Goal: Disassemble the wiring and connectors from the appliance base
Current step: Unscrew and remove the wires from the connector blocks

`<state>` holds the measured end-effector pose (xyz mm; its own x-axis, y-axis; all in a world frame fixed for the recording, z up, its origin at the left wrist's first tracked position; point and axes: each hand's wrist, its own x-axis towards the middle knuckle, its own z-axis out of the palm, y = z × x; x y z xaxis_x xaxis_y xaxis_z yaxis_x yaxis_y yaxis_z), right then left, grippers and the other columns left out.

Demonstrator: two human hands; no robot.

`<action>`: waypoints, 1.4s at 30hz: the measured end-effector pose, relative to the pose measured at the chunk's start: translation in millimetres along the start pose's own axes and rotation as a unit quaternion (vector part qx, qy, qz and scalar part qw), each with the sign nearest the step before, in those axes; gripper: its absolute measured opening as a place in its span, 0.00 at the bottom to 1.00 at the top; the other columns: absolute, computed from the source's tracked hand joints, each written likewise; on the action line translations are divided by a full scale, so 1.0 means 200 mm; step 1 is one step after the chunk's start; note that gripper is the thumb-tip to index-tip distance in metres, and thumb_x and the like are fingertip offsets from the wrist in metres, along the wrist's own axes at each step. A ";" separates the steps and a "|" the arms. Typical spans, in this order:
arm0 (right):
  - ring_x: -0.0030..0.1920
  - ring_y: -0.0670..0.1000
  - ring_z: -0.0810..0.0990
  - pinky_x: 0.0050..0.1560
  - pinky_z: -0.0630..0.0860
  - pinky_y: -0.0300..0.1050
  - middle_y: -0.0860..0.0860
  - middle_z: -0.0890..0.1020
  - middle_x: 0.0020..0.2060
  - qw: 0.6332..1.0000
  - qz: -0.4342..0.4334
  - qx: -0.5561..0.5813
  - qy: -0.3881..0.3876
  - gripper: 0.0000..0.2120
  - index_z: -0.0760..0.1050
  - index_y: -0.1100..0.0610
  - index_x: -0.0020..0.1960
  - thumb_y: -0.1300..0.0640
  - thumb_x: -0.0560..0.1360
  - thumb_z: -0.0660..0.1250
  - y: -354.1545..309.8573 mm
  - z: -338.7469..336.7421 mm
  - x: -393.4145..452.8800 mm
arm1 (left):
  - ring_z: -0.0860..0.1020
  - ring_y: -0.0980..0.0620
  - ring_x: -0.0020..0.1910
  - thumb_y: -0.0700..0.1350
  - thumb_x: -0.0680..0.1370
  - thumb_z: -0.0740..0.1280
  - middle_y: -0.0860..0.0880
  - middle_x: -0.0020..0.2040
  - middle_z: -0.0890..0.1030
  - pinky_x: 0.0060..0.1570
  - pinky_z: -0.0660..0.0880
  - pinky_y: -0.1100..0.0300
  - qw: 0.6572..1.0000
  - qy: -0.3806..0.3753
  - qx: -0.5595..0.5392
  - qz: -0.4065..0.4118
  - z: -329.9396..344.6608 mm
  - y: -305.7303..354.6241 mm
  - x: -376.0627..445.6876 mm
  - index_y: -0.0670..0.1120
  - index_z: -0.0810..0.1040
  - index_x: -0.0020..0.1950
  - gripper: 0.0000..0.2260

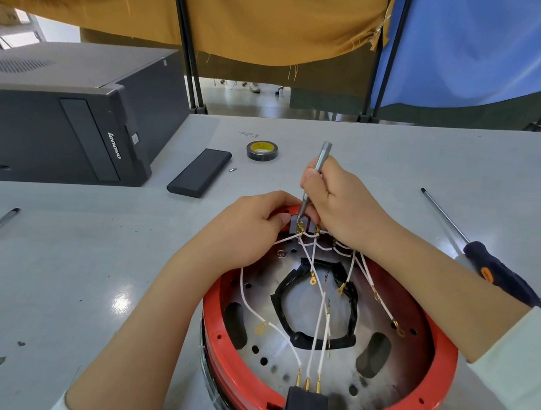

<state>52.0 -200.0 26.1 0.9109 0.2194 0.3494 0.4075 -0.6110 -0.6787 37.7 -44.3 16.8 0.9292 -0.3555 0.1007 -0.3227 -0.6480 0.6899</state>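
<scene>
1. The round appliance base [236, 373], a red plastic ring around a bare metal plate, sat on the grey table [63, 269] at about five o'clock in the view, close to the person.

2. At the base's twelve o'clock rim stood a grey terminal block with brass contacts [299, 228]. The left hand [244, 232] curled its fingers over the rim there, thumb pressing beside the block, steadying it.

3. The right hand [337, 200] was closed round a slim silver metal tool [317, 166], held like a pen, its tip down at the leftmost brass contact. Whether it was a small screwdriver or a pick could not be told.

4. Progress looked partial. Several thin white wires with gold ring terminals [313, 281] lay loose across the plate, their rings free of any screw, so those ends seemed already released.

5. What remained, by my reading: the wire ends at the terminal block looked attached, and three gold-tipped wires ran into a black plastic connector [305, 408] seated in the rim at six o'clock.

6. Around the base: a long screwdriver with a dark blue and orange handle [496, 274] at three o'clock, a roll of black tape [262, 150] at twelve, a flat black rectangular case [200, 177] at eleven, and a black desktop computer tower [58, 123] lying at ten.
</scene>
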 end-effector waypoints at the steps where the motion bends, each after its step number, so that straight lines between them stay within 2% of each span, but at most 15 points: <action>1: 0.27 0.49 0.71 0.34 0.72 0.51 0.49 0.73 0.26 1.000 -0.002 -0.009 -0.002 0.09 0.67 0.56 0.47 0.53 0.81 0.52 0.00 0.00 0.00 | 0.75 0.55 0.55 0.43 0.80 0.59 0.56 0.55 0.80 0.57 0.71 0.58 1.000 0.000 0.000 0.001 0.00 0.00 0.00 0.58 0.76 0.59 0.13; 6: 0.23 0.42 0.70 0.28 0.69 0.44 0.47 0.72 0.26 1.000 0.003 0.014 0.011 0.09 0.67 0.56 0.47 0.53 0.81 0.52 0.00 -0.01 0.00 | 0.75 0.55 0.56 0.43 0.80 0.59 0.55 0.56 0.80 0.57 0.70 0.59 1.000 0.000 0.002 0.003 0.00 0.00 0.00 0.57 0.76 0.60 0.13; 12: 0.26 0.48 0.70 0.31 0.69 0.46 0.49 0.72 0.26 0.999 0.044 -0.001 -0.008 0.09 0.67 0.57 0.46 0.53 0.80 0.52 0.00 0.00 0.03 | 0.75 0.53 0.56 0.43 0.80 0.59 0.54 0.57 0.79 0.58 0.71 0.55 1.000 -0.001 0.008 -0.003 0.00 0.00 0.00 0.57 0.75 0.60 0.13; 20: 0.27 0.50 0.69 0.31 0.67 0.45 0.52 0.72 0.28 0.996 0.079 -0.014 -0.040 0.12 0.69 0.63 0.48 0.54 0.79 0.53 -0.02 0.00 0.09 | 0.74 0.53 0.55 0.42 0.80 0.59 0.53 0.57 0.79 0.53 0.69 0.59 1.000 -0.004 0.013 -0.004 0.00 0.01 0.00 0.56 0.75 0.61 0.14; 24: 0.20 0.42 0.69 0.26 0.67 0.40 0.50 0.72 0.25 0.998 0.063 0.028 -0.007 0.08 0.67 0.59 0.46 0.56 0.79 0.53 -0.01 -0.01 0.04 | 0.74 0.53 0.56 0.43 0.80 0.59 0.54 0.57 0.79 0.55 0.69 0.60 1.000 0.000 0.014 -0.003 0.00 0.01 0.00 0.56 0.75 0.61 0.13; 26: 0.20 0.42 0.68 0.24 0.67 0.39 0.50 0.72 0.25 0.997 0.052 0.056 0.022 0.07 0.66 0.58 0.45 0.57 0.79 0.53 0.00 -0.02 0.02 | 0.75 0.53 0.57 0.43 0.80 0.59 0.54 0.57 0.79 0.57 0.70 0.59 1.000 0.000 0.010 0.000 0.00 0.01 0.00 0.55 0.75 0.61 0.13; 29: 0.21 0.42 0.69 0.24 0.67 0.38 0.50 0.72 0.25 0.999 0.030 0.033 0.026 0.07 0.66 0.56 0.45 0.56 0.80 0.53 0.00 -0.02 0.01 | 0.75 0.54 0.57 0.42 0.80 0.59 0.54 0.58 0.79 0.58 0.69 0.59 1.000 0.001 0.008 0.001 0.00 0.01 0.00 0.55 0.75 0.61 0.13; 32: 0.22 0.43 0.69 0.27 0.68 0.43 0.49 0.72 0.26 1.000 0.015 0.012 0.021 0.08 0.66 0.56 0.45 0.55 0.80 0.52 0.00 -0.01 0.01 | 0.74 0.55 0.57 0.42 0.80 0.59 0.55 0.57 0.79 0.57 0.68 0.62 1.000 0.001 0.004 0.001 0.00 0.01 0.00 0.55 0.76 0.61 0.13; 35: 0.26 0.48 0.70 0.31 0.70 0.49 0.50 0.72 0.26 1.000 0.004 -0.002 0.020 0.08 0.66 0.56 0.46 0.54 0.81 0.52 0.00 -0.01 0.01 | 0.75 0.55 0.57 0.42 0.80 0.59 0.55 0.58 0.79 0.59 0.69 0.59 1.000 0.000 -0.001 0.003 0.00 0.01 0.00 0.55 0.76 0.61 0.13; 42: 0.28 0.50 0.71 0.33 0.69 0.47 0.52 0.73 0.29 0.999 0.041 -0.027 -0.010 0.10 0.67 0.59 0.47 0.54 0.80 0.52 -0.01 -0.01 0.04 | 0.74 0.54 0.56 0.43 0.80 0.59 0.55 0.57 0.79 0.57 0.69 0.59 1.000 0.002 0.010 0.000 0.00 0.01 0.00 0.56 0.75 0.60 0.13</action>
<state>58.3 -197.7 32.1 0.9423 0.1813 0.2815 0.3281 -0.6677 -0.6683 37.1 -45.8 17.9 0.9300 -0.3526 0.1035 -0.3261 -0.6620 0.6749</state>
